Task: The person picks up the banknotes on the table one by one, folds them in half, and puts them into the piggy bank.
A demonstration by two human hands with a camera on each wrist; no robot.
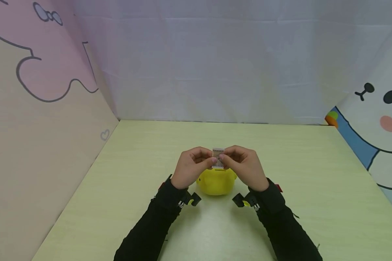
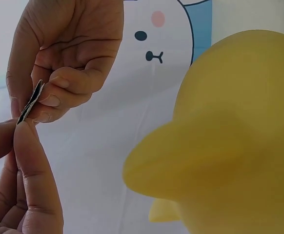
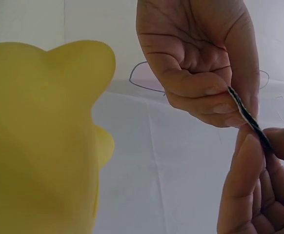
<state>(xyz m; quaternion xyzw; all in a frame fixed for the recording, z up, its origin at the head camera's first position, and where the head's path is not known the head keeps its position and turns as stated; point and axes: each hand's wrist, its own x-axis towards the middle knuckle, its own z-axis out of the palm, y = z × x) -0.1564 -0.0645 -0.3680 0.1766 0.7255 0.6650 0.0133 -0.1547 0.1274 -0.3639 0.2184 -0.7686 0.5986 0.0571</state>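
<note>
While both hands meet above the table, the left hand [image 1: 191, 167] and right hand [image 1: 243, 166] each pinch a side of a small folded banknote [image 1: 217, 157], thin, flat, printed paper. It stands upright, long axis vertical, edge-on to the wrist views. Just below sits a smooth, rounded yellow plastic piggy bank [image 1: 216, 182] on the pale green table [image 1: 313, 174].
</note>
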